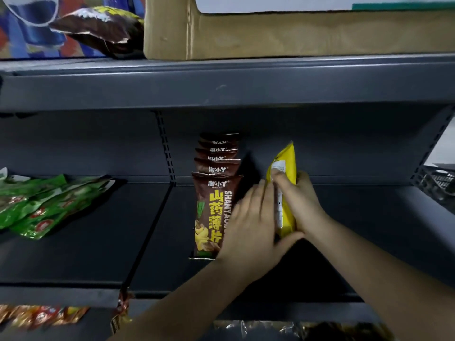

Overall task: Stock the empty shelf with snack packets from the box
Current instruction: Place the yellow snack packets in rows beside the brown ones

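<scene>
We stand the yellow foil snack packet (285, 190) upright mid-shelf on the dark grey metal shelf (369, 217), just right of the brown packet row (214, 193); right hand (305, 203) grips it; left hand (251, 225), fingers straight, steadies its side; slide it toward the back edge.

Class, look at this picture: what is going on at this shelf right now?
A person is stocking a dark shelf. Both hands hold a yellow snack packet upright on it: the right hand grips its far side, the left hand presses flat against its near side. Just to the left stands a row of brown snack packets. Green packets lie in the next bay, and a cardboard box sits on the shelf above.
</scene>
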